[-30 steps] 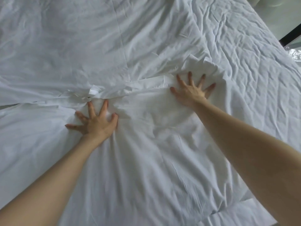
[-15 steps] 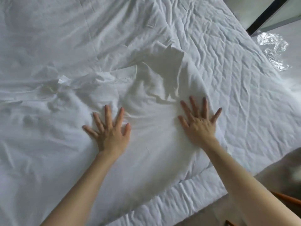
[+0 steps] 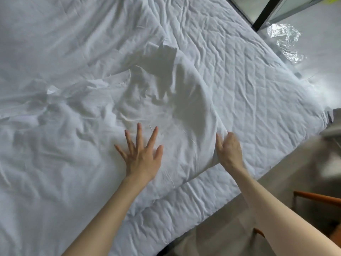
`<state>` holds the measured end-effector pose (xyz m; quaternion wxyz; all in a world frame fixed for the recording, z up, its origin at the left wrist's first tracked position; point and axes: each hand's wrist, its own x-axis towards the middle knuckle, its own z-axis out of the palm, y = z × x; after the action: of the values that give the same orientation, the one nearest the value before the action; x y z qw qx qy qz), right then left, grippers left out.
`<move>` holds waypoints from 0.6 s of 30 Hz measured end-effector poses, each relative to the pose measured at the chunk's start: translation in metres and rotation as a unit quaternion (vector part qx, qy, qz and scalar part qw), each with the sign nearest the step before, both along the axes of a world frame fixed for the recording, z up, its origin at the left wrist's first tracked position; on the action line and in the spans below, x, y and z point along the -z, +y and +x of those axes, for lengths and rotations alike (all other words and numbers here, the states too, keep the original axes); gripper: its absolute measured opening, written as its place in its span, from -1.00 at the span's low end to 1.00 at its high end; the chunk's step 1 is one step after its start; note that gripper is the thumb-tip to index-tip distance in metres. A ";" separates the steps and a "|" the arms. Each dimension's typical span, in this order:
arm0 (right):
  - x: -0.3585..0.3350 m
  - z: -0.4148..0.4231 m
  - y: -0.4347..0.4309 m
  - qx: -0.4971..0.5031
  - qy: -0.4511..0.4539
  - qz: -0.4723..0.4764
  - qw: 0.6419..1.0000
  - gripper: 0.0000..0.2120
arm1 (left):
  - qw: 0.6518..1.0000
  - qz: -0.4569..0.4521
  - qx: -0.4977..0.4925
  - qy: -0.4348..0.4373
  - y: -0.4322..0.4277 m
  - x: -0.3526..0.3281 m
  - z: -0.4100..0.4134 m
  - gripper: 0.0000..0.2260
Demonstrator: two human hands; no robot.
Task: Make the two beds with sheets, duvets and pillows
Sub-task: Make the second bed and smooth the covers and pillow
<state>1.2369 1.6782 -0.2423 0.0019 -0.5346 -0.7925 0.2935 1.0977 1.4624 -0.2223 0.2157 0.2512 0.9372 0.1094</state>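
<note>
The white sheet [image 3: 166,111] lies crumpled over most of the bed, with a soft hump bunched up in the middle. Its right edge runs from the far middle down to the near side. Past that edge, on the right, the quilted bed pad [image 3: 258,85] shows bare.

The left hand [image 3: 142,157] lies flat on the sheet near the middle. All its fingers are straight and spread wide. It holds nothing and just presses down. The right hand [image 3: 229,152] is just to the right of it, at the sheet's edge. Its fingers are curled, with the thumb on top, and they pinch the edge of the sheet. This hand looks a bit blurry. Both arms are bare and reach in from the near side.

Past the bed's right side is a pale floor [image 3: 295,172]. A crinkled piece of clear plastic [image 3: 284,41] lies at the far right. A dark post [image 3: 265,13] stands by the bed's far corner. An orange wooden bar [image 3: 317,197] shows at the near right.
</note>
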 end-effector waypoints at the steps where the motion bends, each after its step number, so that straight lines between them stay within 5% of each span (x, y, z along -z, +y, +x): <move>1: -0.004 -0.006 0.001 -0.017 -0.005 0.013 1.000 -0.55 | 1.000 -0.001 0.014 -0.001 0.009 0.002 0.009 -0.49; 6: -0.061 -0.013 0.016 -0.144 0.126 0.091 0.977 -0.61 | 1.000 0.011 -0.015 0.002 0.040 0.004 0.023 -0.44; 9: -0.050 0.014 0.036 -0.028 0.205 0.001 0.978 -0.54 | 0.999 -0.015 -0.048 0.005 0.039 0.012 0.010 -0.48; 13: 0.013 0.043 0.038 0.102 0.095 -0.103 0.985 -0.57 | 0.994 -0.110 0.013 0.017 0.021 0.032 0.009 -0.46; 18: 0.020 0.043 0.029 0.005 0.011 0.079 0.997 -0.78 | 0.999 0.010 0.018 0.048 0.042 0.011 0.024 -0.40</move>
<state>1.2804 1.7076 -0.2626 0.0544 -0.5335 -0.8105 0.2356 1.1215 1.5041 -0.2337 0.1695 0.2750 0.9408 0.1023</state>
